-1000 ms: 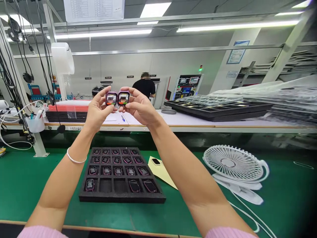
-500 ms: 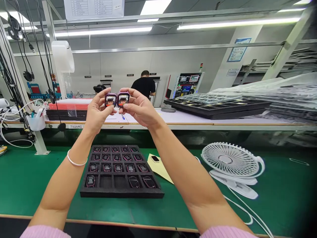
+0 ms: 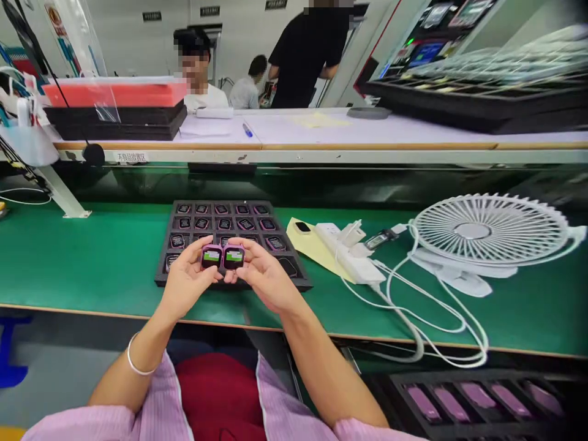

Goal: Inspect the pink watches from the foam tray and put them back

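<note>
My left hand (image 3: 186, 278) is closed on a smartwatch (image 3: 212, 256) with a purple case and a lit screen. A matching smartwatch (image 3: 234, 257) is pinched in my right hand (image 3: 266, 275). The two watches are side by side, screens facing me, each showing green and white bands. Both hands are above the front part of a black compartment tray (image 3: 285, 283), partly covering it. Several similar watches with dark screens lie in its compartments.
Right of the tray lie yellow paper (image 3: 316, 248) with a small dark-faced device (image 3: 302, 227), a white power strip (image 3: 353, 257), cables and a white fan (image 3: 473, 230). Another tray (image 3: 395, 392) with purple pieces is at lower right. People are beyond the shelf (image 3: 294, 131).
Both hands have come down from shelf height to over the tray, still holding the watches. The view has tilted downward. The watch screens now show green and white instead of a reflected picture.
</note>
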Motion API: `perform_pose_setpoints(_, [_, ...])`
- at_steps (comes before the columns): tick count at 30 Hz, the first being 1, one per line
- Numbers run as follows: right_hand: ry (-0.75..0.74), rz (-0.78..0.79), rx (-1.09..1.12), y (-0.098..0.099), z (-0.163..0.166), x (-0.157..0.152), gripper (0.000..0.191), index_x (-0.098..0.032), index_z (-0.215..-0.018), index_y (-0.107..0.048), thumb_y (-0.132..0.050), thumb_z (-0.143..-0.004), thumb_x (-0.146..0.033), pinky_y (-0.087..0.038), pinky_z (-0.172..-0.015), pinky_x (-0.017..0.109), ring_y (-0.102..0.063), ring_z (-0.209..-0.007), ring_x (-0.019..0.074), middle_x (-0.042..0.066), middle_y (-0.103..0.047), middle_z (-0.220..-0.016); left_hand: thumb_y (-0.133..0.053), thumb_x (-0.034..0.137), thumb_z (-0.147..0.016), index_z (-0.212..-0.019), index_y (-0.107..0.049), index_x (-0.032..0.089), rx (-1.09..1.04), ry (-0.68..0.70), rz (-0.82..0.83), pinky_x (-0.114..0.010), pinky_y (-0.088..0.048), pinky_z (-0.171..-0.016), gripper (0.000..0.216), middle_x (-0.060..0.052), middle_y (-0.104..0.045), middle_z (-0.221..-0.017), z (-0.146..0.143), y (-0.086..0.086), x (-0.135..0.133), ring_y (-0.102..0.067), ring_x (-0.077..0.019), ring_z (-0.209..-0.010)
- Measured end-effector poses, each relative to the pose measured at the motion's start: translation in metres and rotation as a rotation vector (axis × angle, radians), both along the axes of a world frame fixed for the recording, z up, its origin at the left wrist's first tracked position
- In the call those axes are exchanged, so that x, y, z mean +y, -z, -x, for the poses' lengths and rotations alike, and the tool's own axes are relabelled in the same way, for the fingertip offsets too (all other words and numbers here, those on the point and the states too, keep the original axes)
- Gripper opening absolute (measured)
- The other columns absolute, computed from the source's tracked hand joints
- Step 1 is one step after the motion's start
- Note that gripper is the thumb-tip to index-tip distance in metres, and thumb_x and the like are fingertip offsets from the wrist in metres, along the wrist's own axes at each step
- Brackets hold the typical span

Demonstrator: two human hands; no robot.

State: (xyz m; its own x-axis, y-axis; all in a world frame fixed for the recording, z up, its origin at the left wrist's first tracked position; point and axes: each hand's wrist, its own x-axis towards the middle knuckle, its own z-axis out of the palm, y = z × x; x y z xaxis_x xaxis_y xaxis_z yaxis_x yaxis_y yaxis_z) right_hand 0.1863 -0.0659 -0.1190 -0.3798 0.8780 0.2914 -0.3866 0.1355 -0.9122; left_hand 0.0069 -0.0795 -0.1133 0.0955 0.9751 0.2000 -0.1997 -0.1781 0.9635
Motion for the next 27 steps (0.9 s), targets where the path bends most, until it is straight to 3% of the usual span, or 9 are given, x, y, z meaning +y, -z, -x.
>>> perform_pose_setpoints(6, [0.028,0.115,0.012,0.022,0.005,-0.013,0.039,-0.023,-0.124,-0.058,-0.07,-0.088,-0.032,-0.052,-0.068,0.035,-0.065,-0.071,0.0186,0.003,-0.066,-0.091,-0.081,0.029,-0.076,-0.121,-0.063,0.02,-0.01,-0.051,0.054,-0.022,-0.058,-0.06,0.049,-0.004,-0.068,-0.103,-0.003,0.019,-0.009,-0.064,-0.0082,-0.062])
perform_pose_setpoints(11, [0.046,0.124,0.019,0.027,0.006,-0.013,0.035,-0.024,-0.124,-0.059,-0.069,-0.092,-0.035,-0.052,-0.067,0.034,-0.064,-0.068,0.0174,0.002,-0.066,-0.087,-0.08,0.03,-0.077,-0.118,-0.064,0.02,-0.01,-0.083,0.063,-0.02,-0.056,-0.056,0.045,-0.003,-0.069,-0.097,-0.006,0.021,-0.009,-0.062,-0.0074,-0.059])
perform_pose_setpoints(16, [0.073,0.121,0.025,0.029,0.006,-0.014,0.041,-0.024,-0.124,-0.058,-0.073,-0.086,-0.029,-0.053,-0.067,0.033,-0.065,-0.071,0.0176,0.002,-0.065,-0.093,-0.081,0.03,-0.077,-0.125,-0.061,0.021,-0.026,-0.045,0.063,-0.024,-0.061,-0.064,0.053,-0.006,-0.071,-0.107,-0.006,0.021,-0.012,-0.067,-0.01,-0.066])
perform_pose_setpoints(27, [0.127,0.143,0.015,0.031,0.007,-0.014,0.033,-0.023,-0.116,-0.061,-0.074,-0.087,-0.033,-0.048,-0.058,0.028,-0.06,-0.06,0.0132,0.001,-0.063,-0.088,-0.078,0.041,-0.081,-0.123,-0.064,0.019,-0.032,-0.054,0.111,-0.026,-0.063,-0.061,0.049,-0.009,-0.071,-0.113,-0.008,0.025,-0.014,-0.071,-0.0133,-0.062])
